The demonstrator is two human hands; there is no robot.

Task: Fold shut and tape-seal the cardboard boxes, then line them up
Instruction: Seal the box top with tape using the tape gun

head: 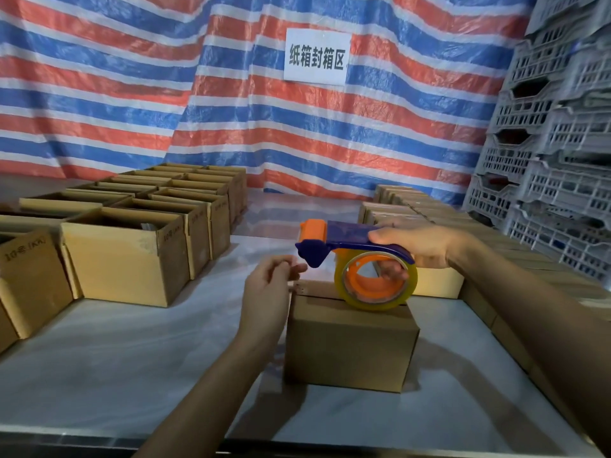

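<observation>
Left hand fingers curled, hold unclear | right hand clamps plastic dispenser | cardboard box

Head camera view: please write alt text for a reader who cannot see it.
A person's right hand holds a blue-and-orange tape dispenser over a closed cardboard box on a white table, with the left hand close to the dispenser's front end. Open boxes stand at left, closed boxes at right, before a striped tarp.
</observation>
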